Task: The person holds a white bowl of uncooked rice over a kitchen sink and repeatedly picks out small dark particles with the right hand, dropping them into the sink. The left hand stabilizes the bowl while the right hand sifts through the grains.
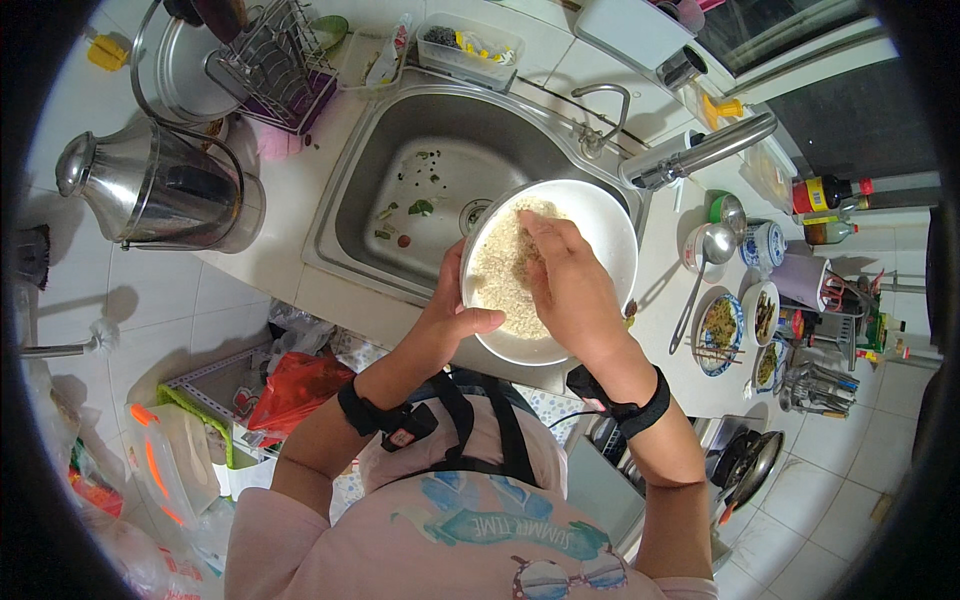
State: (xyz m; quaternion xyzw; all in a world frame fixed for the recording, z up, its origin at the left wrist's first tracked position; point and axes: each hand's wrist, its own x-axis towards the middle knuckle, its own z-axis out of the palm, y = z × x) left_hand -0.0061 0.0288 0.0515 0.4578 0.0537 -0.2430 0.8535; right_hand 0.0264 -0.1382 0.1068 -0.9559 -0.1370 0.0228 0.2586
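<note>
My left hand (pixel 457 300) grips the near-left rim of a white bowl (pixel 600 217), its thumb over the edge and its fingers outside. The bowl is tilted above the sink's near right part, with uncooked white rice (pixel 499 277) heaped toward its left side. My right hand (pixel 574 289) reaches inside, fingers bent down against the grains. Part of those fingers is hidden, so whether they close on any rice cannot be told. Under the bowl, the stainless steel sink (pixel 375 180) has vegetable scraps (pixel 420 207) on its floor beside the drain (pixel 474 214).
A faucet (pixel 705 154) extends right of the sink, behind a slim curved tap (pixel 622 105). On the right counter lie a ladle (pixel 701 277) and dishes of food (pixel 720 330). A large steel canister (pixel 176 191) stands left, near a wire rack (pixel 270 67).
</note>
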